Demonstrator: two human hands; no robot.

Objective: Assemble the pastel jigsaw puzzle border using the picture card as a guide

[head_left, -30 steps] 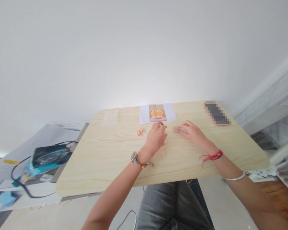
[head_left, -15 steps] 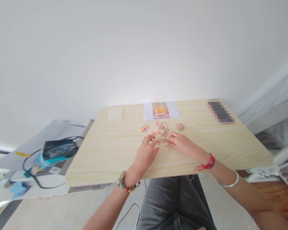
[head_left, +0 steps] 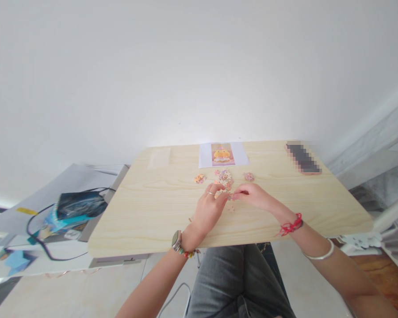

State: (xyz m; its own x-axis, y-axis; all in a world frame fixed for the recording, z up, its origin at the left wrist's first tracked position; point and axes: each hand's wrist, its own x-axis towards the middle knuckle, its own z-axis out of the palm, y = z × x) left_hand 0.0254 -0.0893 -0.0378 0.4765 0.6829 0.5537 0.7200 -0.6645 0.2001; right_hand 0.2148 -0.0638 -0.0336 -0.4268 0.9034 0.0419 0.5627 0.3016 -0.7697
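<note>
- Puzzle pieces [head_left: 223,177] lie in a small heap in the middle of the table [head_left: 146,212], just near the picture sheet [head_left: 223,154] at the far edge
- Two more little bunches sit apart: one to the left [head_left: 199,178], one to the right [head_left: 249,176]
- Pieces look thin, flat & very light, prob stiff card; easy to bend or flick away, so best picked by the edges w/ fingertips
- Left hand [head_left: 209,206] rests on the table at the near side of the heap, fingers curled in, tips touching pieces; can't tell if it really holds one
- Right hand [head_left: 254,197] comes in from the right, thumb & first finger pinched together on what looks like one small piece, too tiny to be sure
- Both hands' fingertips almost meet over the near edge of the heap
- Phone [head_left: 302,157] lies far right on the table, well apart
- Dark bag w/ cable [head_left: 76,205] sits off the table, to the left
</note>
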